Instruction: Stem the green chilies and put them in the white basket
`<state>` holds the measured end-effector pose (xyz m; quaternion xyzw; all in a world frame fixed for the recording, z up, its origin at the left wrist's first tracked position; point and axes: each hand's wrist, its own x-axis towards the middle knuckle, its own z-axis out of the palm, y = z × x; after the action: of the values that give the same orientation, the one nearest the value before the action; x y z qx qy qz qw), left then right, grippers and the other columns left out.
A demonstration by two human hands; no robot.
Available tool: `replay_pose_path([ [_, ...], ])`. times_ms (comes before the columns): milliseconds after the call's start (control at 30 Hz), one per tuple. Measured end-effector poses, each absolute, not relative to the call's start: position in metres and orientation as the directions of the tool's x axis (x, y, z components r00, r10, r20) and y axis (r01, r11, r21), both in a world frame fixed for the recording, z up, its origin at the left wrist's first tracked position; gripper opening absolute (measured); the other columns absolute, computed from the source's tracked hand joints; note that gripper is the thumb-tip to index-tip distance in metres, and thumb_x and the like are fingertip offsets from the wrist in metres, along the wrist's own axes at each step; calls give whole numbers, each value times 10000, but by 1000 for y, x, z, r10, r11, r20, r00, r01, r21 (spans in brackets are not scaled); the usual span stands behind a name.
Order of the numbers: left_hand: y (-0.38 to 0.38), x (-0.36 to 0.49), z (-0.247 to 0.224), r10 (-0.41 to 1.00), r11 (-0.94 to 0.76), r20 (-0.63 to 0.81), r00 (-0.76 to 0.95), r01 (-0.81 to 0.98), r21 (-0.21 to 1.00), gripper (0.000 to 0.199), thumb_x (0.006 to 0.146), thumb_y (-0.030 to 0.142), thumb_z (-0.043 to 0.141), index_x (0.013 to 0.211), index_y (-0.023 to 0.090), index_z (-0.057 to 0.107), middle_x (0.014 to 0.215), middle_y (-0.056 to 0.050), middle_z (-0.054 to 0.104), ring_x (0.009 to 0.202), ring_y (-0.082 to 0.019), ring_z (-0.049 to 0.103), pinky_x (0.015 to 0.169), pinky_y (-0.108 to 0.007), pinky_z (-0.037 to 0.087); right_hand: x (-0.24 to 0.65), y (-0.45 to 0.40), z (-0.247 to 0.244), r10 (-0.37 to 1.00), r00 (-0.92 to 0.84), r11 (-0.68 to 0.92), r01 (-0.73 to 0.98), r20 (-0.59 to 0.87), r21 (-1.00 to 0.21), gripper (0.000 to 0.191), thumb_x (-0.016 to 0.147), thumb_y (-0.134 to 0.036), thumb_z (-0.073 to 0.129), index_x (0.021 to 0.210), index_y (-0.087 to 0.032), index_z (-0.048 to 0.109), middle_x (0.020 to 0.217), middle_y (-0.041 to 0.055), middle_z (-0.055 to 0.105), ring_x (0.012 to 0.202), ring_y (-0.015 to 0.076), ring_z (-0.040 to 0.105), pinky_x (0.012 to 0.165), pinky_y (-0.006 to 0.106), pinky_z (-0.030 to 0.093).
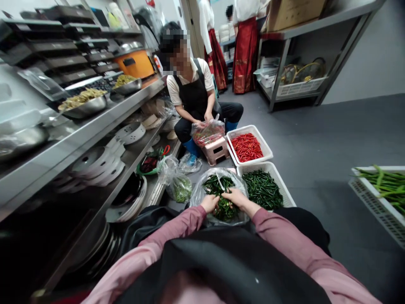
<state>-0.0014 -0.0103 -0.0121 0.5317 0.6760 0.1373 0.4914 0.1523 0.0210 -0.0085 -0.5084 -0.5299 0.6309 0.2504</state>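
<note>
Left of my fingers, a clear bag of green bits (182, 190) slumps on the floor. My left hand (209, 204) has its fingertips bent in at the green chillies (228, 212), which lie in an open plastic bag (196, 188) under both hands. My right hand (236, 198) curls toward the left from the other side; I cannot tell whether either pinches a single chilli. They look slim, light and smooth: firm but bendy, likely to snap or bruise if squeezed, so I'd hold one just below the stem. The bag seems limp and slippery. Beyond my right fingers sit red chillies (247, 147); just right, a white basket (287, 192) of dark green chillies (262, 190).
</note>
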Motion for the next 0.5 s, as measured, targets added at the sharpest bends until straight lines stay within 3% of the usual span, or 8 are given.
replay_pose_path([
  [67,-9,1,-5,913,213,-401,77,747,629,284,854,329,409,718,181,609,593,-56,601,515,-158,552,563,-292,404,152,16,-10,770,-449,-428,163,-453,-889,224,673,-354,675,684,-172,544,452,-42,477,362,89,399,353,222,329],
  [233,-9,12,-5,933,165,-354,66,795,584,211,832,255,467,832,144,647,772,-97,657,814,-211,615,767,-284,431,146,10,-7,839,-365,-420,36,-404,-907,243,682,-330,687,799,-166,552,495,-48,522,373,73,427,355,193,351],
  [400,-23,10,-7,888,264,-452,85,710,653,323,897,323,371,823,149,633,624,-48,613,580,-162,571,626,-265,436,148,17,-4,875,-235,-420,66,-423,-905,179,732,-306,636,811,-188,528,462,-49,501,364,92,442,356,206,354],
  [500,-32,4,-3,905,84,-363,221,745,662,282,866,341,455,725,177,635,631,-49,601,673,-172,583,695,-265,428,151,18,0,841,-329,-407,139,-430,-903,142,728,-292,631,778,-184,554,483,-32,527,382,95,456,359,206,349],
])
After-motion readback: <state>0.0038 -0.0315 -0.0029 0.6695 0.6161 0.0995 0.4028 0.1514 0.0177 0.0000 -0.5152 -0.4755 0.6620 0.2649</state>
